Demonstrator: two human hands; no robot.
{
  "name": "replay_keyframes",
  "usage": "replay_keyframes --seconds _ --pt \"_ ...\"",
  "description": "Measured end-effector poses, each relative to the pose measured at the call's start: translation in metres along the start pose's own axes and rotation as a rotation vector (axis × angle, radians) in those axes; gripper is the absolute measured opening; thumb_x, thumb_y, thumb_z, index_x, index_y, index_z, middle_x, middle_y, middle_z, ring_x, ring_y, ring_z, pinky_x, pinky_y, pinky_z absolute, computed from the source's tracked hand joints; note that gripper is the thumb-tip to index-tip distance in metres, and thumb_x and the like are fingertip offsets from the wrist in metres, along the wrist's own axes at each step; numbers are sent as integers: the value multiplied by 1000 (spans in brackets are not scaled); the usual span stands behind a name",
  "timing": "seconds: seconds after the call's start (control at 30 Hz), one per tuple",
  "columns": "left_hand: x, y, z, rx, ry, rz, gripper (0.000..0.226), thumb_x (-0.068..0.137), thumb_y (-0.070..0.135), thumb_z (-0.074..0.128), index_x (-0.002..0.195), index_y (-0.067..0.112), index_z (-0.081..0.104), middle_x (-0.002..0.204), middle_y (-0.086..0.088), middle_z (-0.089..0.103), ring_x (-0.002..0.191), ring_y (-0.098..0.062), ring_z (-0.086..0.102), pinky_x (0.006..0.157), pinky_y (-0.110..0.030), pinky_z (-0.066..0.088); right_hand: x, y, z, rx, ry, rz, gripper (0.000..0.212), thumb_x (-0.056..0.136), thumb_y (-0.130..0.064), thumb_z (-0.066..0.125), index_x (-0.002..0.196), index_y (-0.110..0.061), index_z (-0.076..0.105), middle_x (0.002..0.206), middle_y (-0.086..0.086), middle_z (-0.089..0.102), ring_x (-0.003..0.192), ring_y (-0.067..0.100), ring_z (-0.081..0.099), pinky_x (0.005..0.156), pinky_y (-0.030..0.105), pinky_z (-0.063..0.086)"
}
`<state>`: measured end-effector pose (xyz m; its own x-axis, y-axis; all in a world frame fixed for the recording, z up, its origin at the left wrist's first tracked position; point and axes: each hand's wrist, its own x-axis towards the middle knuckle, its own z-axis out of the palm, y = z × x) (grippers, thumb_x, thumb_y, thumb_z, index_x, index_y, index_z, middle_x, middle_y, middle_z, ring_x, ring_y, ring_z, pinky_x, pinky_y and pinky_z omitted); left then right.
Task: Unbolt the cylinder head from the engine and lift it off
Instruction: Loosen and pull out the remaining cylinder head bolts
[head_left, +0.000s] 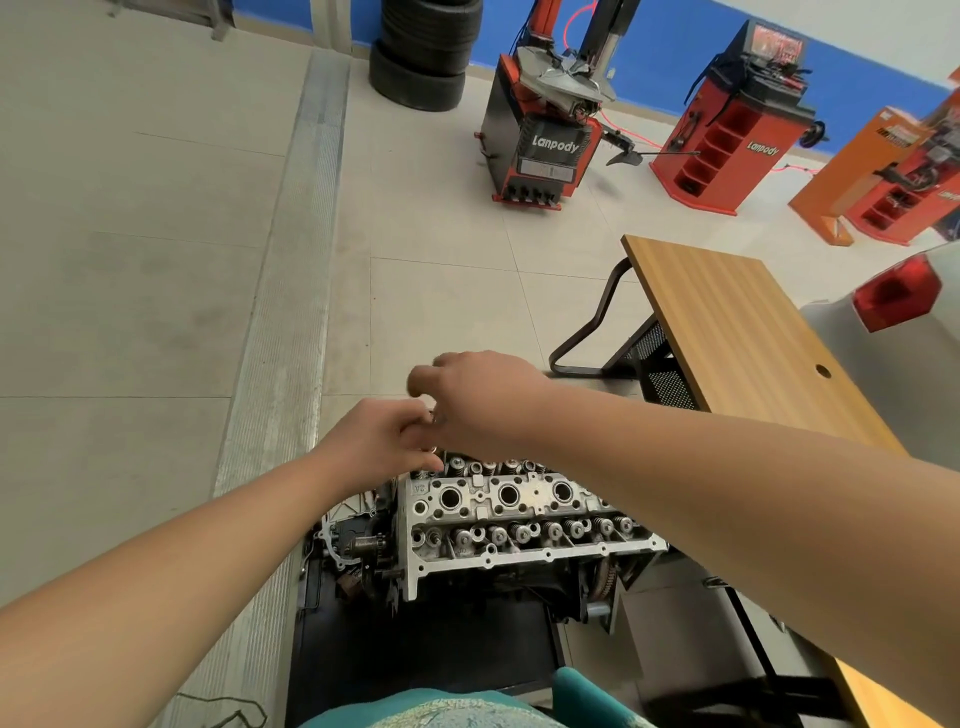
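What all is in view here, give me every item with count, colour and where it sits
cylinder head: one, bare silver metal, on the engine, bottom centre
engine: one, dark, under the head, on a black stand
tyres: one stack, black, top centre by the blue wall
tyre changer: one, red and black, marked Lanpody, upper centre
wheel balancer: one, red, marked Lanpody, upper right
orange machine: one, partly cut off, far right
desk: one, wood top on a black frame, right
car tail light: one, red, right edge
left hand: fingers curled on something small, above the head's far edge
right hand: fingers curled, meeting the left hand; what they hold is hidden
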<state>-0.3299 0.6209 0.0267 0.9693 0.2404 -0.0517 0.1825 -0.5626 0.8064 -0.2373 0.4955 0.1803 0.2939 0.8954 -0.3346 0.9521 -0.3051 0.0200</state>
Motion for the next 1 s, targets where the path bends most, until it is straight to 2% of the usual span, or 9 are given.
replay_keyframes --seconds 0.1,0.23,0.3,0.4,0.5,0.6,0.8,0.9,1.0 --pt "2 2 3 -59 -3 -31 32 74 35 96 90 42 69 92 15 73 91 -5 69 84 -26 57 3 -1 2 -82 4 58 24 106 -37 53 112 -16 62 84 3 53 86 32 64 55 34 40" --pt "-4 -4 3 -81 -73 -39 43 93 19 77 84 60 67 88 42 68 87 17 65 72 -4 47 -6 7 -5 3 -81 -202 22 90 -5 63 105 -21 64 125 2 55 107 25 56 83 42 53" --pt "-3 -6 2 -75 -35 -39 36 91 22 80 79 54 69 84 36 70 84 16 65 68 -1 45 -7 4 -5 68 -60 -175 25 93 -22 70 117 -22 63 130 1 53 103 25 61 82 42 54" --pt "0 -6 1 -137 12 -34 25 79 25 93 91 38 75 89 17 74 90 -1 69 76 -15 55 1 -1 2 64 -22 57 36 101 -49 61 123 -21 56 93 -1 55 87 28 63 60 34 43" --pt "0 -7 -3 -236 -72 -53 22 88 23 86 104 36 77 104 16 75 103 -4 70 90 -25 58 2 -1 -1 11 -41 32 16 99 -21 60 114 -23 58 95 -1 58 88 27 62 57 32 40" --pt "-4 -9 -10 -261 -123 -107 30 94 22 79 94 52 76 103 24 77 100 6 70 88 -20 53 -2 4 -7 49 -113 -93 35 85 -3 62 104 -32 67 119 -6 54 98 22 63 64 34 49" --pt "1 -4 -8 -190 -17 -67 27 77 28 95 89 38 73 89 11 76 85 -9 71 81 -35 59 5 -1 3 116 -41 103 38 102 -49 58 125 -20 59 108 4 62 98 29 65 69 37 52" --pt "-2 -4 -4 -237 -68 -47 36 86 19 87 103 46 72 105 23 74 104 -2 69 93 -24 55 6 0 4 77 -44 92 18 104 -28 54 115 -17 63 98 4 57 95 31 64 60 33 42" --pt "-5 -7 -3 -161 -103 -68 40 94 16 76 90 55 70 97 35 72 96 13 67 78 -10 50 -2 7 0 82 -98 -114 26 87 -6 63 103 -26 68 119 -3 55 103 23 60 69 33 46"
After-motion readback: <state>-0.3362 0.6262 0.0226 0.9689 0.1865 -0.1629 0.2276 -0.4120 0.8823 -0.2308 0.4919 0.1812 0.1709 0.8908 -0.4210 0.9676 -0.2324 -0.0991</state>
